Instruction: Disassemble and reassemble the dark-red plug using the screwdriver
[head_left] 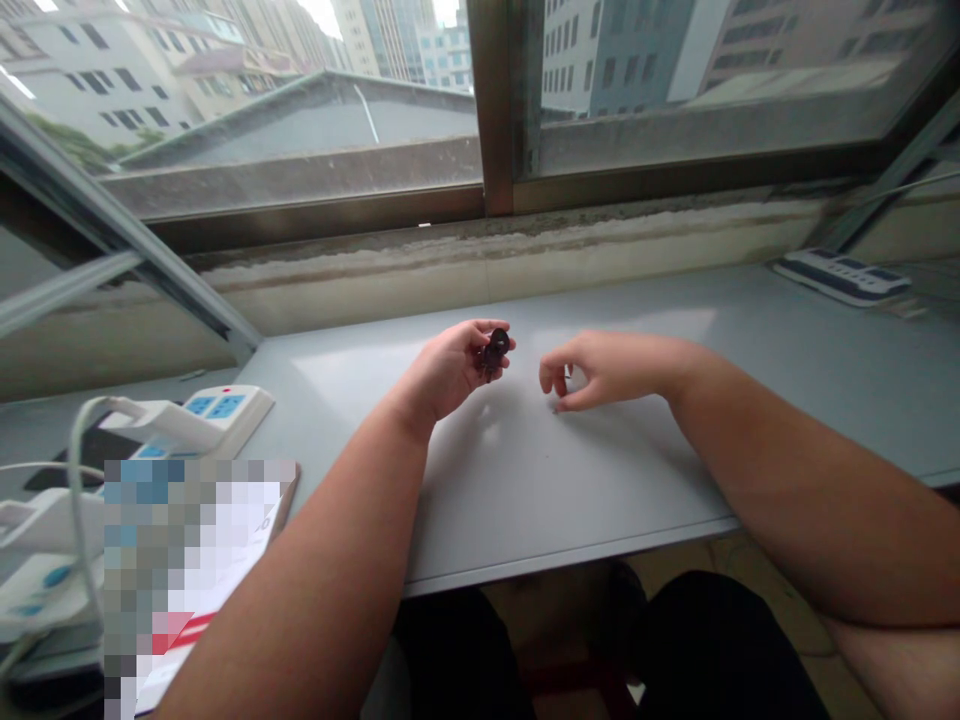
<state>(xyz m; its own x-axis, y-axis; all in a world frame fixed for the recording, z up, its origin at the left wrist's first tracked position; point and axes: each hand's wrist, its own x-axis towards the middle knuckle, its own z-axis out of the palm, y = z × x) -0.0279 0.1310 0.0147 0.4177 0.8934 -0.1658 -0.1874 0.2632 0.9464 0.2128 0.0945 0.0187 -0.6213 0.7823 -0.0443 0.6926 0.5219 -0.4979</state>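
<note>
Head view: the left hand is gripping a small dark part between thumb and fingertips, holding it raised just above the middle of the grey bench. The right hand is hovering near it, fingers curled downward with the tips close to the bench surface. Whether it is pinching anything cannot be told. The part is looking glossy and hard. It is judged light, rigid and somewhat slippery, so best taken by a fingertip pinch across its sides. A power strip is lying at the bench's left, another strip at the far right, both well apart from the hands.
</note>
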